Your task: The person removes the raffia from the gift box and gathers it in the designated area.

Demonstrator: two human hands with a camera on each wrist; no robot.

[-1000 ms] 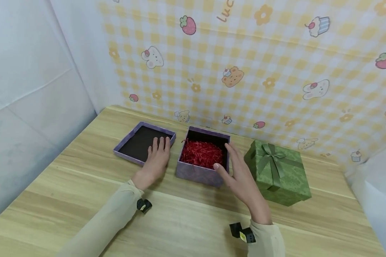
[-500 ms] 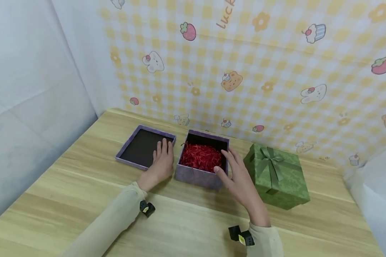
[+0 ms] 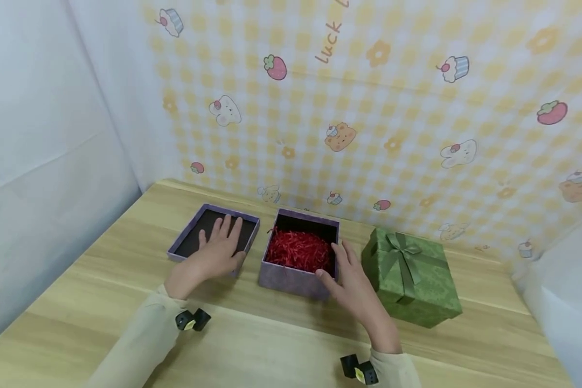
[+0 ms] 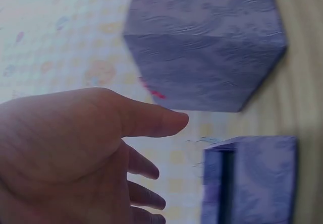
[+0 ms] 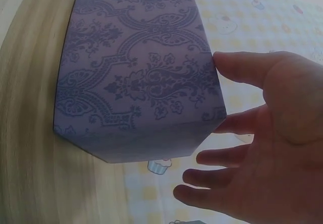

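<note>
In the head view a purple patterned gift box [image 3: 295, 281] stands without its cover, filled with red shredded paper [image 3: 298, 251]. Its lid [image 3: 190, 230] lies upturned to the left, dark inside showing. Over the lid's right part is my left hand [image 3: 212, 257], fingers spread and holding nothing. The left wrist view shows that hand's thumb straight, apart from the box. My right hand [image 3: 356, 291] is at the box's front right corner. In the right wrist view its thumb tip meets the edge of the box wall [image 5: 141, 57], while the other fingers extend loosely beside it.
A green gift box [image 3: 417, 280] with a ribbon bow stands right of the purple box, close to my right hand. Behind the wooden table [image 3: 271, 345] hangs a yellow checked cloth [image 3: 300, 108]. White sheeting [image 3: 43, 134] closes off the left side.
My left hand has shifted left, from near the lid's right edge to farther over the lid, with fingers spreading. The right hand stays at the purple box. The head view has tilted up slightly.
</note>
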